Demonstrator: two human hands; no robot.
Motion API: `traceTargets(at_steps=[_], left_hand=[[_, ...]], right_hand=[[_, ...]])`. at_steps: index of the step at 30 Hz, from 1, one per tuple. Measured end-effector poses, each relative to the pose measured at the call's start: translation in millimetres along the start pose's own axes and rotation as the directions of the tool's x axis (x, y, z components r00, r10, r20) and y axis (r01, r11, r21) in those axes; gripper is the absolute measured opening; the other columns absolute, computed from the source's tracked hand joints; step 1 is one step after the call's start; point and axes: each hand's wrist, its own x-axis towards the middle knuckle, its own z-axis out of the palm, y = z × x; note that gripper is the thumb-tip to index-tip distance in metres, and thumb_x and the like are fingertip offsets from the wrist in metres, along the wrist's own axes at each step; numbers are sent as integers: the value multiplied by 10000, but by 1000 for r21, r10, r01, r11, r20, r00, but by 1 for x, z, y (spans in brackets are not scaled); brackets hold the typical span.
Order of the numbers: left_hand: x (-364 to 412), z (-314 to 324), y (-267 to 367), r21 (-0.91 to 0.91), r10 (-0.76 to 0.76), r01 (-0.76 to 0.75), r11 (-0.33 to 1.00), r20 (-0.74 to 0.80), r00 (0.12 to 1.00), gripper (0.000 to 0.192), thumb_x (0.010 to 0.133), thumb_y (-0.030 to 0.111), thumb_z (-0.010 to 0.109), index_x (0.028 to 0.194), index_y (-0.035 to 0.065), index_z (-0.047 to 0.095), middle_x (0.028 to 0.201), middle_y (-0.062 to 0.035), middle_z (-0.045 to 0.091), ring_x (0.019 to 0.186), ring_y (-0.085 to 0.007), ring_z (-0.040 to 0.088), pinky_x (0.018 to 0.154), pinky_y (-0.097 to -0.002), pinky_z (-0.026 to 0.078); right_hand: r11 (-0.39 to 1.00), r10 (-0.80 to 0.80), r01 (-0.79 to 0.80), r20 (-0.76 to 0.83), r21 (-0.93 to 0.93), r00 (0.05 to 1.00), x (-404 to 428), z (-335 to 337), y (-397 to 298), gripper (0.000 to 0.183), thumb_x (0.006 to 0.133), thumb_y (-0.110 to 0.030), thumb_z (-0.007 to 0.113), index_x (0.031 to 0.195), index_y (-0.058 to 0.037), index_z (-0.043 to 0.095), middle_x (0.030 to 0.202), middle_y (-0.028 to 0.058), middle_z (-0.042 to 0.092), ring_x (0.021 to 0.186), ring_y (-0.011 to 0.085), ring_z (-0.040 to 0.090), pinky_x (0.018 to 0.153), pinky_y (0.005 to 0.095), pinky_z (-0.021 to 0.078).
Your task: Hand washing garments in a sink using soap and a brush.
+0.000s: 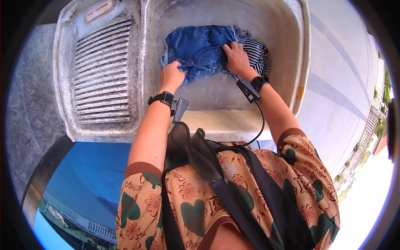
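Observation:
A wet blue garment (200, 47) lies spread in the basin of a laundry sink (225, 125), with white trim along its edges. At its lower left corner, my left hand (172, 75) grips the cloth. My right hand (237, 59) has hold of the right side, its fingers partly curled into the fabric. Beside that hand, a black-and-white striped cloth (257, 51) lies bunched, partly under the blue garment. Several of my fingertips are hidden by the cloth and by the hands themselves.
Left of the basin is a ridged washboard (103, 75), with a pinkish brush or soap holder (100, 11) above it. A divider (143, 62) separates the two. Black straps with small grey devices (180, 109) sit on my wrists; a cable (262, 122) hangs from the right one.

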Motion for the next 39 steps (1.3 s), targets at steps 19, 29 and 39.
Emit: traceTargets(at_steps=[19, 29, 39], left_hand=[[-34, -280, 121, 420, 537, -370, 828, -784, 310, 87, 766, -25, 598, 831, 30, 583, 939, -124, 584, 803, -218, 619, 688, -339, 512], [-79, -120, 22, 506, 648, -543, 670, -43, 760, 165, 766, 90, 614, 925, 119, 581, 911, -79, 546, 841, -264, 620, 618, -352, 532], [-15, -37, 7, -352, -140, 62, 934, -200, 970, 706, 758, 295, 724, 1319, 13, 399, 1293, -252, 429, 1207, -367, 435, 1013, -415, 369]], right_hand=[[961, -50, 201, -598, 188, 800, 10, -296, 8, 176, 807, -127, 637, 933, -4, 654, 795, 145, 635, 759, 277, 620, 695, 367, 480], [913, -356, 231, 380, 336, 854, -63, -109, 18, 307, 769, -87, 629, 1075, -70, 659, 927, 153, 659, 880, 303, 626, 794, 369, 491], [951, 45, 21, -205, 309, 978, 37, -29, -11, 489, 746, -209, 674, 1189, -40, 552, 1116, 213, 581, 1052, 356, 556, 876, 403, 460]])
